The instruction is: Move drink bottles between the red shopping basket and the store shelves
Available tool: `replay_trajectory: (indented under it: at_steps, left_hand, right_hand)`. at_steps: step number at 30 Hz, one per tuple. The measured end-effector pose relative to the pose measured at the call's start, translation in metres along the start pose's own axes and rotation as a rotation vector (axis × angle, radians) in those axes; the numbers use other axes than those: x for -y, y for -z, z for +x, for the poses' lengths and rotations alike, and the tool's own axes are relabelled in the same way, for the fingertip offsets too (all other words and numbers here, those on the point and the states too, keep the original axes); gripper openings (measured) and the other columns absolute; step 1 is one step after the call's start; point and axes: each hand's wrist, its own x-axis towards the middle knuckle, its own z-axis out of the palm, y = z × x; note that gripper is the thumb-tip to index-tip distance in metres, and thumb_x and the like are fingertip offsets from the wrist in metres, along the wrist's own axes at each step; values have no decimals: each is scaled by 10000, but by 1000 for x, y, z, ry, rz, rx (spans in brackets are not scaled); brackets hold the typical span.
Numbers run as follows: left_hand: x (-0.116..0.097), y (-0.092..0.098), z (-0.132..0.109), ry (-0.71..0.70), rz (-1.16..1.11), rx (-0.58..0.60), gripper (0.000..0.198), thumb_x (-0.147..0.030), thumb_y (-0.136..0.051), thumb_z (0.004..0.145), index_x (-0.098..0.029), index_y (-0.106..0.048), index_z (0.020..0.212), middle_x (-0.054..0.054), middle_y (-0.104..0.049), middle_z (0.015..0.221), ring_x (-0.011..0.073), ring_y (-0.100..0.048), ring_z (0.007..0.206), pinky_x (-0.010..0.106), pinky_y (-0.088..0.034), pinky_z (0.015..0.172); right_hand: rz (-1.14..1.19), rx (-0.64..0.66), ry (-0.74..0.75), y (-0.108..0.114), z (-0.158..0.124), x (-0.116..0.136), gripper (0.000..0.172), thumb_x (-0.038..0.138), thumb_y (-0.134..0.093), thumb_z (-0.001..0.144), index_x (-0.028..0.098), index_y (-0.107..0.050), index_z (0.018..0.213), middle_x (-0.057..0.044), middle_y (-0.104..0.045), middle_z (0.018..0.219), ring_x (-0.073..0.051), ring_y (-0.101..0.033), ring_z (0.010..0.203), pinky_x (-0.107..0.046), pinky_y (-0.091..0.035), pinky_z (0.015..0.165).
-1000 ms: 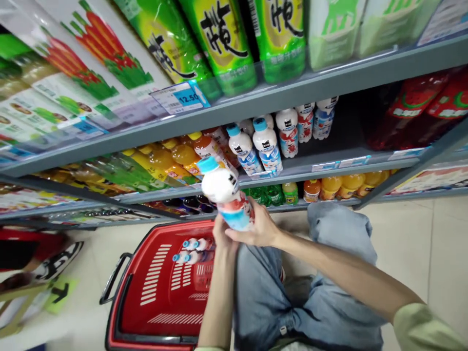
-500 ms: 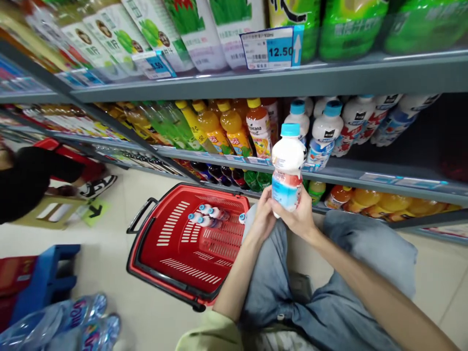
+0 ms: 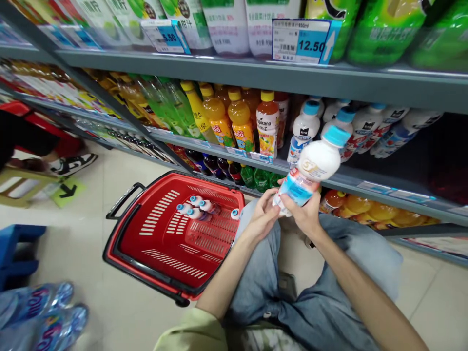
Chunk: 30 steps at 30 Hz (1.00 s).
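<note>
Between both my hands is a white milk drink bottle (image 3: 310, 168) with a light blue cap and a blue and red label, tilted with its cap up to the right. My left hand (image 3: 263, 214) closes round the lower end. My right hand (image 3: 304, 209) grips the label side, its thumb across the front. Behind it, similar white bottles (image 3: 305, 124) stand on the shelf. To the left on the floor is a red shopping basket (image 3: 153, 263), where several small-looking bottles with blue caps (image 3: 197, 209) stand together and another shows near its right side.
A shelf edge (image 3: 234, 80) with price tags runs above my hands. Juice bottles (image 3: 239, 119) line the middle shelf. At the left are a person's shoe (image 3: 75, 164), a blue pallet (image 3: 18, 248) and large water bottles (image 3: 40, 312). My knees flank the hands.
The bottle has gone from nearly upright to leaning right, and its label has turned. Both hands still hold it. The view has shifted, so basket and floor items sit further left.
</note>
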Motion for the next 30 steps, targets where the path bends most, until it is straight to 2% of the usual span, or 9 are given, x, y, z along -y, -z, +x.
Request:
replay_trajectory:
  at_steps: [4,7,10,13,16,19,23,26,30]
  left_hand:
    - [9,-5,-1,-289,189,-110,601,-379,-925,614,-236,-543,1056,23,-588,1062,175,-641,959,283,-547,805]
    - [17,-7,-3,-589,513,-197,561,-277,-922,610,-238,-534,1014,14,-517,1069,174,-626,990,326,-560,854]
    - [21,-8,-8,-971,912,-283,457,-174,-879,639,-237,-560,960,3,-482,1016,171,-598,972,362,-562,878]
    - [18,-8,-15,-1190,1200,-271,338,-110,-805,703,-241,-582,921,8,-494,955,180,-582,938,353,-563,816]
    - [15,-8,-17,-1291,1295,-193,292,-94,-777,728,-244,-601,907,16,-507,924,202,-596,954,352,-550,782]
    - [15,-10,-16,-1287,1282,-174,312,-103,-789,722,-241,-593,921,17,-517,932,206,-605,960,360,-547,778]
    - [19,-11,-14,-1173,1201,-210,420,-174,-848,677,-244,-568,983,23,-546,1000,195,-608,937,381,-560,798]
    - [22,-12,-14,-955,1036,-228,526,-278,-886,654,-242,-552,1060,40,-566,1052,199,-627,953,366,-575,778]
    - [24,-11,-17,-536,613,-167,625,-440,-873,666,-256,-520,1148,81,-564,1169,237,-641,1024,337,-598,691]
  right_hand:
    - [83,-116,44,7,13,3,334,490,-757,785,225,-688,976,-80,-750,1032,-219,-705,889,-363,-571,845]
    - [169,-209,-8,12,22,4,490,664,-620,835,226,-666,1050,-91,-738,1085,-240,-702,984,-376,-559,877]
    - [249,-232,-60,18,30,12,649,802,-498,821,242,-642,1117,-99,-724,1129,-252,-718,928,-383,-569,791]
    - [265,-288,-94,26,37,21,667,823,-411,848,264,-636,1133,-87,-718,1131,-240,-726,863,-370,-567,720]
    - [238,-321,-137,35,41,25,604,787,-418,866,261,-648,1056,-74,-722,1070,-234,-726,854,-348,-559,680]
    - [306,-334,-154,39,42,25,516,738,-498,855,262,-648,984,-43,-729,987,-216,-725,811,-337,-564,667]
    - [449,-343,-154,40,42,25,422,660,-612,828,254,-646,936,-5,-734,900,-182,-718,750,-317,-583,664]
    - [499,-357,-139,44,44,28,349,570,-682,802,243,-646,922,14,-726,842,-172,-719,736,-314,-597,678]
    - [543,-355,-138,52,47,31,295,440,-749,753,238,-647,941,31,-717,803,-168,-721,748,-327,-618,718]
